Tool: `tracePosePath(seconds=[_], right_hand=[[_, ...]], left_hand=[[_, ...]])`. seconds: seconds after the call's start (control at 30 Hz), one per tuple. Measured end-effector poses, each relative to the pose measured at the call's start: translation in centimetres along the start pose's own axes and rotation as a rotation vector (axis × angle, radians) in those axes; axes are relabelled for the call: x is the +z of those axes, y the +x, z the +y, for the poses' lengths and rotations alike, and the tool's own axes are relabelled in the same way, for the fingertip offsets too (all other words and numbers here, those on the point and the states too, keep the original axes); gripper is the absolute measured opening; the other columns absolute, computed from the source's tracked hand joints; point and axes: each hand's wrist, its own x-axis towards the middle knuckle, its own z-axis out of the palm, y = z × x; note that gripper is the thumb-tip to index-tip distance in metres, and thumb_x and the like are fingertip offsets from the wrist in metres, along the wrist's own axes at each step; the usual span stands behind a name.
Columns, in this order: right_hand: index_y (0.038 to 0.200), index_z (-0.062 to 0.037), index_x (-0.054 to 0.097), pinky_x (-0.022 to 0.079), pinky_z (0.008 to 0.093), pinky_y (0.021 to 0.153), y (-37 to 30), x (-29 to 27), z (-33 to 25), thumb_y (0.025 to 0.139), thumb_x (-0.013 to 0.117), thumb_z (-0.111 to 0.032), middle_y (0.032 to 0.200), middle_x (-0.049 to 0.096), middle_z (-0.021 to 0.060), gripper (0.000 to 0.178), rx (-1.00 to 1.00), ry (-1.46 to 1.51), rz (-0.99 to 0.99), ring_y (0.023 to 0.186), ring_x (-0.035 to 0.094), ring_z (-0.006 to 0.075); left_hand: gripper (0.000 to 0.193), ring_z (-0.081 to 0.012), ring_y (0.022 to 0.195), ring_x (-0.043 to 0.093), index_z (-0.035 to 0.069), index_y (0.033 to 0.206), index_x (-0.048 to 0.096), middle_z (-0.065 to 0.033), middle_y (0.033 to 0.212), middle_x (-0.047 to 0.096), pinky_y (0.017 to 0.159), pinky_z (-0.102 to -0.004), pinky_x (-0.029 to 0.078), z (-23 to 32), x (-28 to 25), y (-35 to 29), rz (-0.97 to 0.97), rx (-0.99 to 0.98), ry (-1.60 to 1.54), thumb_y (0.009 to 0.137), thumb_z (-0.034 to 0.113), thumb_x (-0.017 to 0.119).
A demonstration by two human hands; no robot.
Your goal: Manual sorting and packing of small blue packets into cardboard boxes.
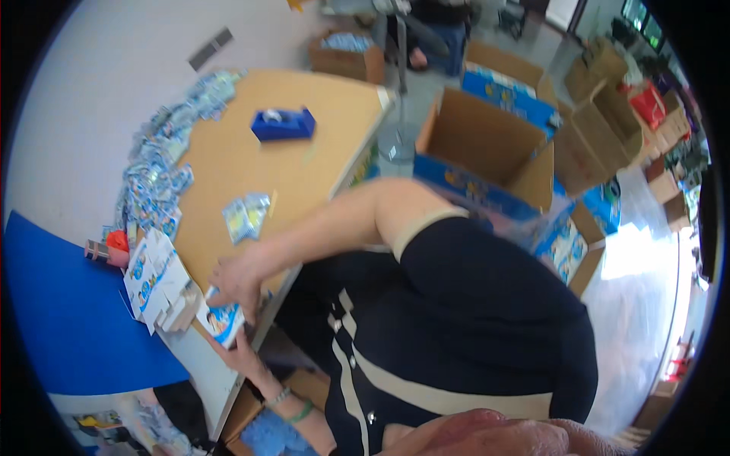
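A small white and blue carton (223,321) is held at the near edge of the wooden table (304,167). My right hand (237,278) reaches across my body and grips it from above. Under it, my left hand (245,356) holds it from below; the wrist carries bracelets. Just left of the carton lies a stack of flat, unfolded white and blue cartons (156,280). Two small blue sachets (246,213) lie on the table a little beyond my right hand.
A long heap of blue sachets (161,171) runs along the table's left side. A blue tape dispenser (283,123) stands farther back. An open cardboard box (487,148) and several more stand on the floor to the right. A blue panel (68,319) is at left. Another person (433,30) stands behind.
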Motion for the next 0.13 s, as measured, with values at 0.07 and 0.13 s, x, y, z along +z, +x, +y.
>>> tracePosePath(seconds=[0.07,0.13], right_hand=[[0.136,-0.0144,0.045,0.044,0.0486,0.091,-1.9,-1.2,-0.6,0.060,0.076,-0.066,0.122,0.057,0.0232,0.097,-0.005,-0.015,-0.080,0.115,0.054,0.0403],[0.145,-0.0168,0.038,0.035,0.0486,0.099,-4.6,-2.0,-0.9,0.063,0.076,-0.058,0.127,0.050,0.0250,0.099,0.078,0.011,-0.171,0.119,0.048,0.0388]], left_hand=[[0.072,-0.0263,0.121,0.050,0.003,0.146,0.036,-0.0109,0.142,0.045,0.101,-0.0386,0.045,1.1,0.6,-0.4,-0.037,-0.068,0.085,0.082,0.005,0.071],[0.078,-0.0273,0.124,0.049,0.007,0.151,0.027,-0.0120,0.143,0.044,0.103,-0.0380,0.044,3.1,2.6,-0.9,-0.130,-0.116,-0.004,0.086,0.009,0.069]])
